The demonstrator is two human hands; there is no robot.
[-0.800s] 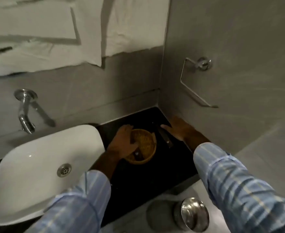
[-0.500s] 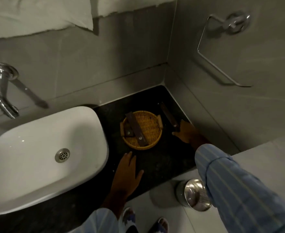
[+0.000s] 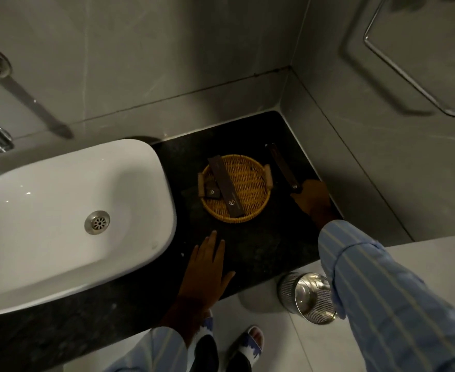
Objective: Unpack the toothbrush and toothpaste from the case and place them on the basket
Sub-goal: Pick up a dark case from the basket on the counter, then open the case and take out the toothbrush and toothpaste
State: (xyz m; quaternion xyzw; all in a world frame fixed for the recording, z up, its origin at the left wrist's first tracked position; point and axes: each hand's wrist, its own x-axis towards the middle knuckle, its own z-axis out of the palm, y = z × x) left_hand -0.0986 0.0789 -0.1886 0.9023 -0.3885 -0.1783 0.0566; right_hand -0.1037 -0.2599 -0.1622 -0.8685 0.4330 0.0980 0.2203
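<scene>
Hands unmoved: right hand point(image 3: 312, 200) still on case point(image 3: 282, 167).

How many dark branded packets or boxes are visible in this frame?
3. A long box lies diagonally across the wicker basket, a small packet sits by the basket's left handle, and another long box lies on the counter at the right hand.

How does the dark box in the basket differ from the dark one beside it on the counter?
The long box lies inside the basket, one end propped on its rim; the counter box lies flat on the black counter, right of the basket. Nothing touches the long box, while the right hand rests on the counter box's near end. Both are slim, dark, with a small pale logo near one end.
</scene>
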